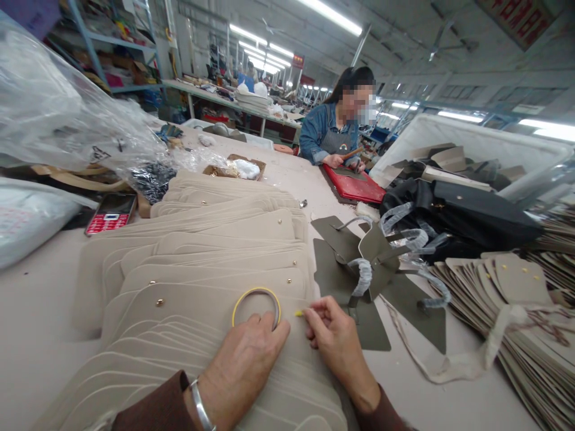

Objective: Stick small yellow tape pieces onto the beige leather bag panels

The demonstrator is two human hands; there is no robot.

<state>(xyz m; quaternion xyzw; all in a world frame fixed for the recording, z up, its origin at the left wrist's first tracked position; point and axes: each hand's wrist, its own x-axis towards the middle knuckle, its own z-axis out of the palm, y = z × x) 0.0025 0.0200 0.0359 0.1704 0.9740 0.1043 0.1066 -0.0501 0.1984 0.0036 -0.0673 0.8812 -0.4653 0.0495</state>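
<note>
Beige flat panels with rounded corners lie fanned out in overlapping layers across the table in front of me, several of them bearing small gold studs. My left hand rests over these panels, its fingers closed on a roll of yellow tape that stands tilted on its edge. To its right, my right hand pinches a small piece of yellow tape between thumb and forefinger, just above the panel beside a stud-free end. A silver bangle circles my left wrist.
Dark olive panels with plastic-wrapped handles lie to the right, near a black bag and more stacked beige panels. Across the table a person works over a red block. A phone and plastic bags are at left.
</note>
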